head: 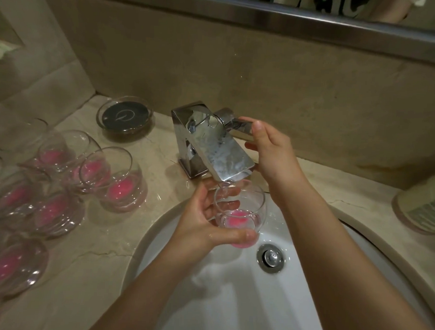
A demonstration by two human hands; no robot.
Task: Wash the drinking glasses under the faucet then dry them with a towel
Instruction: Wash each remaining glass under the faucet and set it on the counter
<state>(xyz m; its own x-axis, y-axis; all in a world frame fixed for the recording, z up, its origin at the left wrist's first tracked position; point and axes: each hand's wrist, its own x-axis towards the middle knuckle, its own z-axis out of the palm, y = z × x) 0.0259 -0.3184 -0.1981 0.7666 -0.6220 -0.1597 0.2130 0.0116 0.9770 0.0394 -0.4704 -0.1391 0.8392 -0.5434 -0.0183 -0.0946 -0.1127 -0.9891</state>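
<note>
My left hand (pixel 204 219) grips a clear drinking glass with a pink base (pixel 239 213) over the white sink (pixel 230 302), directly under the spout of the chrome faucet (pixel 212 144). A thin stream of water runs from the spout into the glass. My right hand (pixel 269 147) holds the faucet's lever handle (pixel 238 123) at the back right, thumb on top. Several more clear glasses with pink bases (pixel 106 175) stand grouped on the counter to the left.
A round glass dish with a dark insert (pixel 125 116) sits behind the glasses near the wall. A beige ribbed container (pixel 424 208) stands at the right edge of the marble counter (pixel 87 259). The sink's metal drain (pixel 271 258) lies right of the held glass.
</note>
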